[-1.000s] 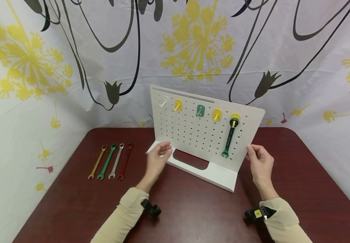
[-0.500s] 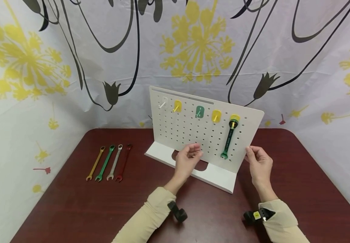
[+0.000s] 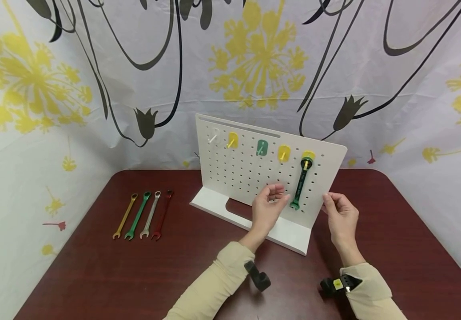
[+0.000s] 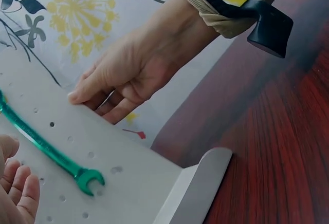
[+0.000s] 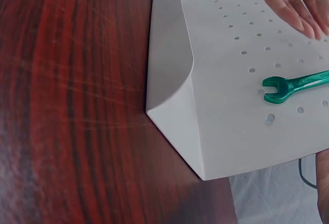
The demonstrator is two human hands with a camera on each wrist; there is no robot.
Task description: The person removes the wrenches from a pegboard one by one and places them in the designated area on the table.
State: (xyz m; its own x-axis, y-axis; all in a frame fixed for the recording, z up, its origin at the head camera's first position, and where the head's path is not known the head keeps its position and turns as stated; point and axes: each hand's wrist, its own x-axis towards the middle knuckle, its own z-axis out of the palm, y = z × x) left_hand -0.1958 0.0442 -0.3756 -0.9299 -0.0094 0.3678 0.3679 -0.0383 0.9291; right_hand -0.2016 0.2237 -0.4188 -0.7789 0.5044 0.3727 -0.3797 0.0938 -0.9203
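A white pegboard stand (image 3: 238,171) stands upright on the table, turned slightly. From the hook at its right end hangs a dark green combination wrench (image 3: 299,189), its open end down. My left hand (image 3: 268,206) is in front of the board, just left of the wrench, with loosely bent fingers and nothing in it. In the left wrist view, a small gap separates its fingertips (image 4: 31,188) from the wrench (image 4: 49,147). My right hand (image 3: 340,218) pinches the board's right edge between thumb and fingers; the left wrist view shows those fingers passing behind the board.
Four more hooks hold nothing: a clear one (image 3: 214,136), a yellow one (image 3: 232,140), a green one (image 3: 262,147) and another yellow one (image 3: 284,153). Several wrenches lie in a row at left, including a yellow wrench (image 3: 125,216) and a red wrench (image 3: 162,216).
My left hand has moved right along the front of the board, from its left base to beside the hanging wrench. My right hand stays on the board's right edge.
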